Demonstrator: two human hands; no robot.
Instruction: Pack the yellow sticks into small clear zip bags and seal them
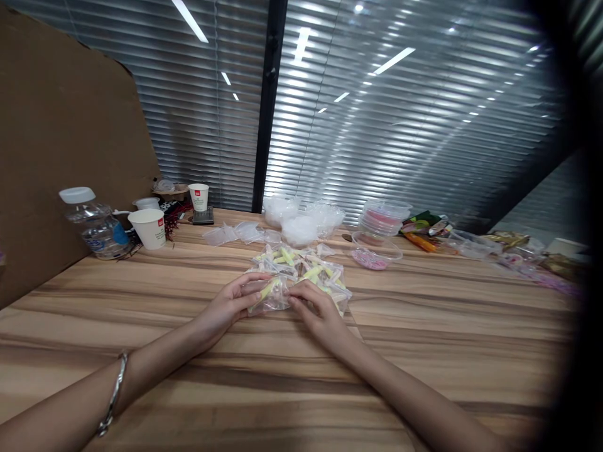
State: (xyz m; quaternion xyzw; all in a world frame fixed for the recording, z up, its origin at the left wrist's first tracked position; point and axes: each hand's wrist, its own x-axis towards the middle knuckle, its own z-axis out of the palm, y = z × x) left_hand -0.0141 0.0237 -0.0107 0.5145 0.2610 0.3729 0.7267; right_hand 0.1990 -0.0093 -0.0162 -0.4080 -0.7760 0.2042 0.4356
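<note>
A small clear plastic bag point(276, 300) with a yellow-green piece inside lies between my two hands. My left hand point(235, 300) grips its left side, thumb below and fingers above. At the bag's right edge, the fingertips of my right hand point(316, 306) are pinched together. Just behind and to the right is a pile of similar clear bags point(325, 273) holding yellow-green and pale pieces. Flat translucent bags point(235, 233) lie farther back, beside round bundles of clear plastic point(300, 229).
Two paper cups point(148, 229) and a clear bottle point(97, 226) stand at the left by a cardboard panel point(70, 125). Stacked clear tubs point(384, 218) and a round dish with pink bits point(375, 252) sit back right, near an orange tool point(420, 242).
</note>
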